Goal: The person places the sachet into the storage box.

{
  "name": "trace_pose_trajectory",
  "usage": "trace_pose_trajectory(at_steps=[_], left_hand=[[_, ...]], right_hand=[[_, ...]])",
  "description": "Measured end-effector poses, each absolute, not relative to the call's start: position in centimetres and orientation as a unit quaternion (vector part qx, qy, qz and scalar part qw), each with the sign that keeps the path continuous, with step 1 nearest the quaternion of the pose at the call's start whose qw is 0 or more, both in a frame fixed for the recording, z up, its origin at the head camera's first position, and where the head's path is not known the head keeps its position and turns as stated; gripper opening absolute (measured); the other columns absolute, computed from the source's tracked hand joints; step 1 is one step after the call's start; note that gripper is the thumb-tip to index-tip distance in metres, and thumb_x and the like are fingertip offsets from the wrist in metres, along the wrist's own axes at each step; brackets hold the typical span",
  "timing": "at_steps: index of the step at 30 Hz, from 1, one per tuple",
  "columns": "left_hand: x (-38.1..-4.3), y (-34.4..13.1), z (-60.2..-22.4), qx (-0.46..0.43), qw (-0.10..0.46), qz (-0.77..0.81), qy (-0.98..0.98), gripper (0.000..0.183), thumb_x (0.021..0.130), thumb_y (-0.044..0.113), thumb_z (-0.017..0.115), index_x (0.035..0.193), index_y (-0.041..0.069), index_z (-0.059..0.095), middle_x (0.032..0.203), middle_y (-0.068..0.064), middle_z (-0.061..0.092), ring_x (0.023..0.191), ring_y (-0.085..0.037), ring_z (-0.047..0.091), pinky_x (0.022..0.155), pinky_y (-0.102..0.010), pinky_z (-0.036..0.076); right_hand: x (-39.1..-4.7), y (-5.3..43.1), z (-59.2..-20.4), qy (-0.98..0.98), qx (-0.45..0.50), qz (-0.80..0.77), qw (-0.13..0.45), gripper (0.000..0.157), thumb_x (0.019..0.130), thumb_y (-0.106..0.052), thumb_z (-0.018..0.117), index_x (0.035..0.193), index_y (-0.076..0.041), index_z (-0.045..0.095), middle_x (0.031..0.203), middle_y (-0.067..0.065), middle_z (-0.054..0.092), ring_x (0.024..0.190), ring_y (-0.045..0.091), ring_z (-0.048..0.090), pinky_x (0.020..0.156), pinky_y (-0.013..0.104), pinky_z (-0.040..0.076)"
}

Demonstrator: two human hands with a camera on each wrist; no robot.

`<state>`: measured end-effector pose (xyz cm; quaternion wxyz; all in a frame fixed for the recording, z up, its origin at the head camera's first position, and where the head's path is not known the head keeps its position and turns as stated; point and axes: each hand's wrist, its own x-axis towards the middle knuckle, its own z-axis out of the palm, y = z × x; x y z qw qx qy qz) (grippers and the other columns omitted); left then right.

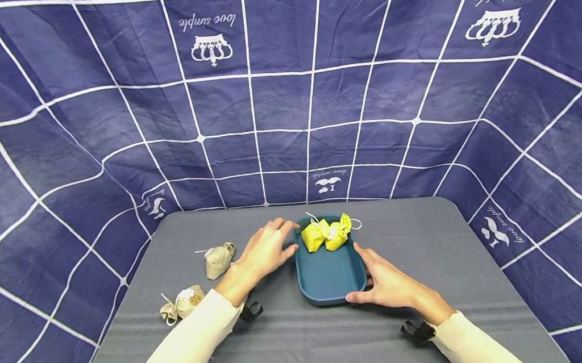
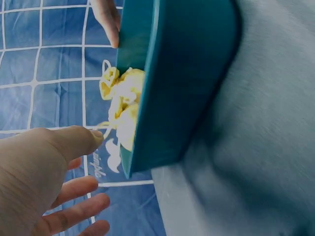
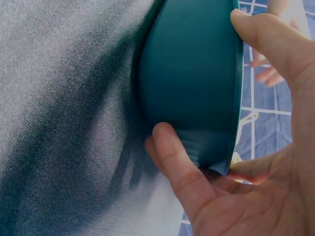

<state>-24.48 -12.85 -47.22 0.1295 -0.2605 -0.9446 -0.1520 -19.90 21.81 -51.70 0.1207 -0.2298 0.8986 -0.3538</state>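
Observation:
A dark blue-green plastic tray with rounded corners rests on the grey table. Two yellow drawstring pouches lie side by side at its far end, their white cords hanging loose. My right hand holds the tray's right side, the thumb at the rim and the fingers bent against the outer wall. Beside the far left rim is my left hand, fingers spread and relaxed, with nothing in them. In the left wrist view its thumb points toward the pouches.
Left of the tray lie a greyish-beige drawstring pouch and a cream one, the latter close to the left forearm. A blue cloth with white grid lines hangs around the back and sides of the table.

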Motion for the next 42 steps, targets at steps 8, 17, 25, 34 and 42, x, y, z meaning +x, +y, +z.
trace_pose_trajectory(at_steps=[8, 17, 25, 34, 42], left_hand=[[-22.8, -15.3, -47.4, -0.271, 0.162, -0.156, -0.936, 0.048, 0.099, 0.025, 0.095, 0.142, 0.011, 0.078, 0.132, -0.011, 0.082, 0.121, -0.035, 0.082, 0.098, -0.053, 0.068], [-20.8, -18.6, -48.5, -0.267, 0.173, -0.158, -0.935, 0.045, 0.096, 0.02, 0.097, 0.136, 0.009, 0.08, 0.126, -0.011, 0.082, 0.116, -0.035, 0.082, 0.095, -0.052, 0.068], [-19.2, -21.7, -49.8, -0.256, 0.196, -0.15, -0.935, 0.045, 0.09, 0.019, 0.1, 0.131, 0.011, 0.082, 0.118, -0.008, 0.084, 0.103, -0.027, 0.082, 0.088, -0.05, 0.068], [-17.5, -23.6, -50.8, -0.204, 0.178, -0.175, -0.946, 0.049, 0.091, 0.029, 0.1, 0.133, 0.011, 0.081, 0.124, -0.01, 0.081, 0.115, -0.032, 0.081, 0.096, -0.055, 0.067], [-15.8, -24.0, -51.7, -0.15, 0.18, -0.19, -0.953, 0.07, 0.082, 0.033, 0.106, 0.142, 0.013, 0.077, 0.131, -0.015, 0.075, 0.114, -0.042, 0.081, 0.091, -0.061, 0.068]], right_hand=[[-19.9, 22.0, -51.7, 0.9, -0.226, -0.352, 0.12, 0.138, 0.088, -0.052, 0.102, 0.182, 0.007, 0.02, 0.17, 0.027, 0.049, 0.12, 0.021, 0.075, 0.096, 0.024, 0.067], [-19.9, 22.0, -51.8, 0.898, -0.226, -0.357, 0.125, 0.137, 0.089, -0.051, 0.101, 0.182, 0.007, 0.019, 0.17, 0.029, 0.049, 0.119, 0.021, 0.076, 0.096, 0.023, 0.066], [-19.8, 21.9, -51.7, 0.894, -0.225, -0.365, 0.127, 0.136, 0.09, -0.05, 0.101, 0.182, 0.007, 0.019, 0.169, 0.029, 0.049, 0.12, 0.023, 0.076, 0.096, 0.021, 0.066], [-19.8, 21.8, -51.6, 0.899, -0.22, -0.356, 0.128, 0.137, 0.089, -0.05, 0.102, 0.182, 0.007, 0.019, 0.167, 0.029, 0.05, 0.12, 0.022, 0.075, 0.095, 0.02, 0.066], [-19.7, 21.7, -51.5, 0.898, -0.217, -0.36, 0.132, 0.137, 0.09, -0.049, 0.101, 0.182, 0.007, 0.018, 0.167, 0.029, 0.05, 0.12, 0.021, 0.076, 0.096, 0.021, 0.066]])
